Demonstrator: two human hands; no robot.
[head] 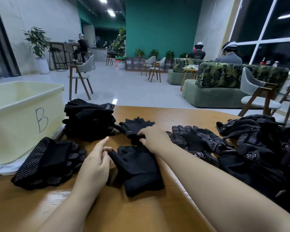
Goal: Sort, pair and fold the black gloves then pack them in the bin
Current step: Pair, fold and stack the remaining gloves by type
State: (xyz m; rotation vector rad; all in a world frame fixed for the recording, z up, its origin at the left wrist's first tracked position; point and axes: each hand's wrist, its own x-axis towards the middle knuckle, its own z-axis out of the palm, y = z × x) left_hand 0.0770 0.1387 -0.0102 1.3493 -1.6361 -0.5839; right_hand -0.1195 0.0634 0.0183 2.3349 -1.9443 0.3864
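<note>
Head view, left to right. Far left: pale yellow bin [20, 114], standing on the wooden worktop [141, 211], marked "B" on its near wall; interior mostly hidden below the rim, contents not discernible. Just in front of the bin: dotted-grip gloves [47, 163], folded into a flat bundle, lying on the worktop. Behind these, beside the bin's right wall: stack of folded gloves [90, 121], plain black, piled several layers high. Centre: left hand [95, 164], index finger extended, thumb and remaining fingers pinching the fingertip end of a plain black glove [139, 171] lying flat on the worktop. Right of it: right hand [154, 138], fingers curled down, gripping the far end of the same glove where it meets a second black glove [136, 125], the latter lying farther back with its fingers pointing away; exact boundary between the two gloves under the hand not discernible. Right: loose heap of unsorted gloves [251, 148], black with white dots and printed logos, overlapping one another, spread from the right forearm to the frame's right edge. Background: chairs, sofas, potted plants, seated persons.
</note>
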